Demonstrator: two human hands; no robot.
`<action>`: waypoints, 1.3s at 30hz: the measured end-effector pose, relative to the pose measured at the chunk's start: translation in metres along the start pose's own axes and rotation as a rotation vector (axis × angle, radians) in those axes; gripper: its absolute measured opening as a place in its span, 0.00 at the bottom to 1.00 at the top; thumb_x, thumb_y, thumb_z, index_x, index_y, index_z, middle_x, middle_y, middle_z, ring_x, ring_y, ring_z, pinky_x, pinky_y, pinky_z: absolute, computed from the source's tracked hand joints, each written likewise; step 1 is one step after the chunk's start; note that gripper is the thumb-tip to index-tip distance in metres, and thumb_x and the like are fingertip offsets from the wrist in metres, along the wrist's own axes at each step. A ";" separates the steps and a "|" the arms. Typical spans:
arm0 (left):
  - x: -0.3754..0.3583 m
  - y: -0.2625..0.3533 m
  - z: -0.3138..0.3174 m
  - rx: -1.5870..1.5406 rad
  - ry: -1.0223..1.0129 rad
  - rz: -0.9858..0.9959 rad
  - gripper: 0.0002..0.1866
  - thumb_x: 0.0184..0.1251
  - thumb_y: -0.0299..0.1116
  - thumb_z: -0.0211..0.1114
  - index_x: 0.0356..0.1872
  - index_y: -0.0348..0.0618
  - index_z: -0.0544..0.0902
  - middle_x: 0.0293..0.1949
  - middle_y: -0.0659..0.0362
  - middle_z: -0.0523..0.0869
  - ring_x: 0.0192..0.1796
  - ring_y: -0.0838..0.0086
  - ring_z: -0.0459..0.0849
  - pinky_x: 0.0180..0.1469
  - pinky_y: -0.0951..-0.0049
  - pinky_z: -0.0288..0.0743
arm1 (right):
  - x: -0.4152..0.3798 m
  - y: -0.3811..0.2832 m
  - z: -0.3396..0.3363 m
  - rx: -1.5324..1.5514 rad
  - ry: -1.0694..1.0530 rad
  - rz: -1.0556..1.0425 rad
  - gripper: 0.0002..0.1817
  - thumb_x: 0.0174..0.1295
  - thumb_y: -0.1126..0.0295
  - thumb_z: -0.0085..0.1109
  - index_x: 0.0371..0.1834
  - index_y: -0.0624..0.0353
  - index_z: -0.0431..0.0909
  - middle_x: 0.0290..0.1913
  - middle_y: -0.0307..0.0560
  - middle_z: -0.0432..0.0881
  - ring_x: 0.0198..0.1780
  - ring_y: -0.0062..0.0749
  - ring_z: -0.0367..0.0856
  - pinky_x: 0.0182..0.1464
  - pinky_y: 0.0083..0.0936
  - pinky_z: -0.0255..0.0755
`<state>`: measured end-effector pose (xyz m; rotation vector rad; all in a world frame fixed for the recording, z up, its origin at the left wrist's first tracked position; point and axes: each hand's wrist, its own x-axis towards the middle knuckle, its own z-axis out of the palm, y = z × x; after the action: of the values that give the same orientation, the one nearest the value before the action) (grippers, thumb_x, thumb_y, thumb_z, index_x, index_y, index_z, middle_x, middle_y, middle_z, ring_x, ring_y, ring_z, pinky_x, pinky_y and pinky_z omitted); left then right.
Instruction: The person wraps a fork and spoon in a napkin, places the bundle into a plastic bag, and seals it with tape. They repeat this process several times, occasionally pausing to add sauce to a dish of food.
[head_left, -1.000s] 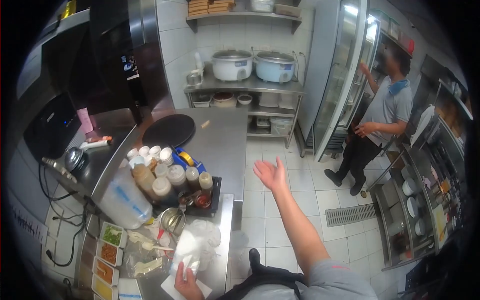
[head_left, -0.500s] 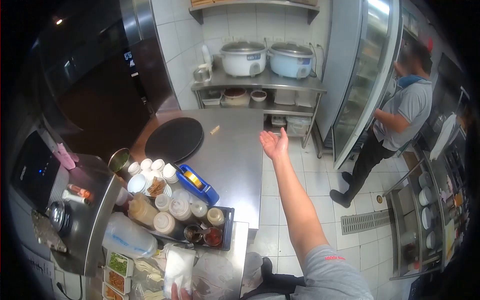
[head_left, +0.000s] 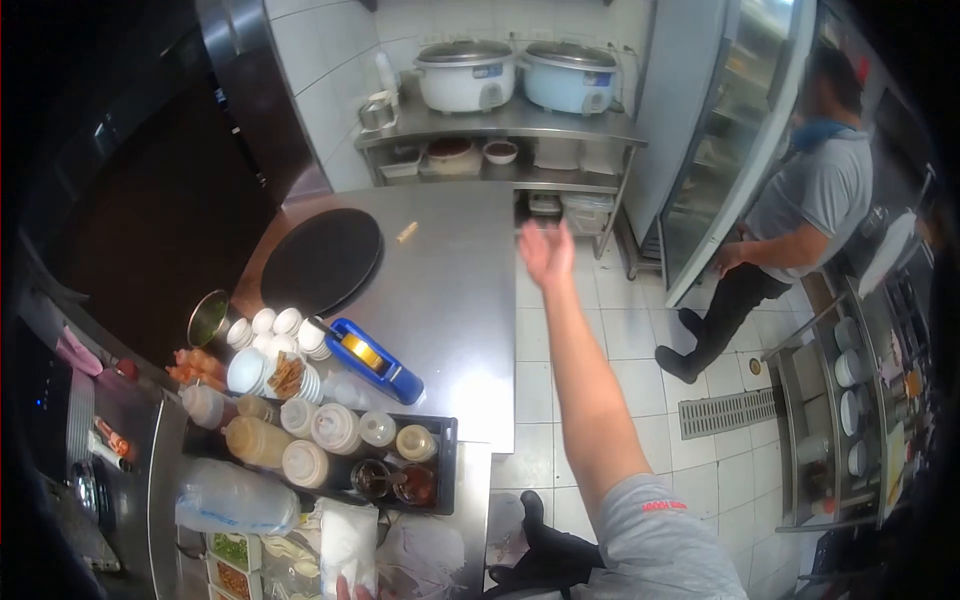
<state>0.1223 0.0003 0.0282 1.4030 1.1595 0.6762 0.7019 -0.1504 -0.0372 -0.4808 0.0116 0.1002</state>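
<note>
My right hand (head_left: 548,255) is stretched forward over the floor beside the steel counter's right edge, palm up, fingers apart and slightly blurred, holding nothing. Down at the bottom edge, only some fingertips of my left hand (head_left: 355,588) show, against a white cloth-like bundle (head_left: 347,540); whether they grip it cannot be made out. Above the bundle stands a black tray (head_left: 447,470) of squeeze bottles and sauce jars. A blue tape dispenser (head_left: 400,380) lies behind it on the steel counter (head_left: 460,300), near stacked white cups (head_left: 287,322).
Round black trays (head_left: 322,258) lie on the counter. Two rice cookers (head_left: 465,80) stand on a shelf at the back. At right, another person (head_left: 810,200) stands by an open glass-door fridge (head_left: 735,170). A rack with plates (head_left: 848,380) is at the far right.
The view has shifted, so the counter sits higher and further left. My right hand is still outstretched, its fingers now more upright. The other person's arm near the face has lowered.
</note>
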 end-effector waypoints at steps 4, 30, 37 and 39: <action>0.001 -0.004 0.001 0.124 -0.023 0.042 0.21 0.66 0.23 0.54 0.60 0.31 0.69 0.53 0.44 0.74 0.48 0.64 0.76 0.48 0.68 0.75 | -0.033 0.019 -0.080 -0.001 0.428 0.117 0.38 0.64 0.48 0.47 0.70 0.56 0.44 0.60 0.61 0.67 0.54 0.48 0.74 0.50 0.38 0.71; -0.087 0.008 -0.047 -0.290 -0.116 0.240 0.21 0.66 0.28 0.56 0.58 0.28 0.70 0.48 0.48 0.77 0.41 0.68 0.77 0.43 0.73 0.73 | -0.534 0.066 0.061 -0.542 -0.701 0.729 0.16 0.60 0.61 0.62 0.46 0.58 0.77 0.37 0.32 0.78 0.37 0.14 0.73 0.41 0.16 0.71; -0.107 -0.002 -0.092 -0.216 -0.140 0.334 0.22 0.68 0.28 0.53 0.60 0.27 0.67 0.55 0.46 0.74 0.55 0.64 0.73 0.55 0.69 0.68 | -0.571 0.077 0.068 -0.520 -0.715 0.749 0.11 0.60 0.60 0.61 0.33 0.56 0.79 0.28 0.32 0.76 0.30 0.12 0.71 0.32 0.13 0.67; -0.080 -0.038 -0.112 -0.289 -0.257 0.566 0.27 0.69 0.28 0.51 0.66 0.29 0.58 0.61 0.46 0.68 0.60 0.62 0.70 0.56 0.66 0.68 | -0.571 0.070 0.075 -0.587 -0.722 0.730 0.09 0.61 0.63 0.61 0.34 0.58 0.79 0.29 0.31 0.78 0.32 0.12 0.73 0.36 0.14 0.69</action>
<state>-0.0163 -0.0341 0.0311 1.5188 0.4338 0.9788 0.1261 -0.1077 0.0170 -0.9863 -0.5676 1.0099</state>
